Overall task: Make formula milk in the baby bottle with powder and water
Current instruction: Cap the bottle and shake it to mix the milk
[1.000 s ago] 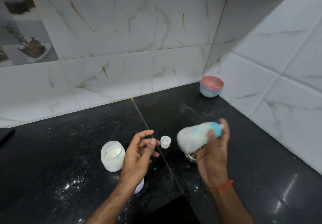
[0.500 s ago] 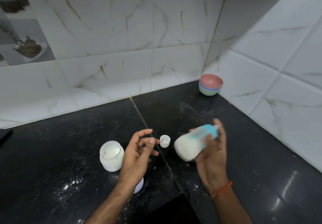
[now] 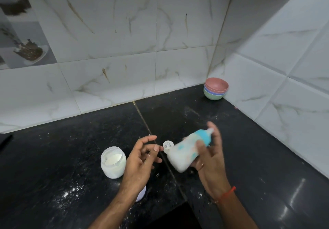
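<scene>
Gripping the bottle [image 3: 187, 153] in the right hand [image 3: 210, 163], above the table [image 3: 53, 157]; long axis tilted, blue collar up-right, milky base down-left toward the left hand [image 3: 142, 159]; left hand empty, fingers loosely spread, just beside the base, nearer the jar [image 3: 113, 162].

Glossy speckled black stone counter [image 3: 267, 157], glossy marbled wall tiles [image 3: 187, 20], translucent plastic powder jar [image 3: 113, 163]
</scene>
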`<state>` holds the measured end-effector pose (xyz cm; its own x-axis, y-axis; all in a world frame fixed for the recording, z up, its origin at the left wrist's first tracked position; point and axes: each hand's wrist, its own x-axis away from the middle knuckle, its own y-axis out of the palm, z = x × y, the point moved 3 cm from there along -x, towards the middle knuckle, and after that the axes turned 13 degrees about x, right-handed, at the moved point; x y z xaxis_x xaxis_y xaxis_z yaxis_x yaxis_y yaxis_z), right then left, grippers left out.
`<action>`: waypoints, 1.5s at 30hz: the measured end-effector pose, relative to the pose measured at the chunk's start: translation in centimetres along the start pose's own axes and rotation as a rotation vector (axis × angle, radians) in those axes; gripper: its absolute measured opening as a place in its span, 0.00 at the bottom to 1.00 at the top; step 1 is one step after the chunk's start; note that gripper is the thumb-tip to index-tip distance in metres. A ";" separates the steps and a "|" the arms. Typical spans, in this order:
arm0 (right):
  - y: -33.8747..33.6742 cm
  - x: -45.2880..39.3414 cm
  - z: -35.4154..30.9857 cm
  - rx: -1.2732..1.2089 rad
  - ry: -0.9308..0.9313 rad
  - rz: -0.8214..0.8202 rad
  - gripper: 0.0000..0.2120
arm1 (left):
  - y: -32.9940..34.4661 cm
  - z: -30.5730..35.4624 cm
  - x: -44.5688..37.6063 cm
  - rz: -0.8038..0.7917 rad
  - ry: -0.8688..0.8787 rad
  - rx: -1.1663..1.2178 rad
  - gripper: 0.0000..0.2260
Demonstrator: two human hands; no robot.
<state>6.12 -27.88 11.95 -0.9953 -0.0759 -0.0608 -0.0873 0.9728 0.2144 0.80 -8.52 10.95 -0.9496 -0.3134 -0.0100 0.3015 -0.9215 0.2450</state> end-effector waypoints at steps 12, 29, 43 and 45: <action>0.5 0.9 -0.3 -0.045 -0.053 -0.039 0.39 | -0.1 0.3 -0.4 0.002 0.007 0.006 0.10; -1.0 0.2 0.0 -0.005 -0.024 -0.042 0.42 | 0.5 0.4 0.0 -0.010 0.004 0.025 0.11; -1.5 -0.9 0.0 -0.235 -0.013 0.176 0.35 | 0.3 0.3 -0.2 0.009 0.014 0.029 0.11; -1.8 -1.2 0.5 -0.318 -0.025 0.283 0.34 | 0.1 0.3 -0.2 0.005 0.015 0.018 0.11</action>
<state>7.51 -29.44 11.19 -0.9809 0.1936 0.0212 0.1766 0.8384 0.5156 1.04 -8.52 11.27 -0.9466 -0.3215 -0.0231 0.3045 -0.9155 0.2627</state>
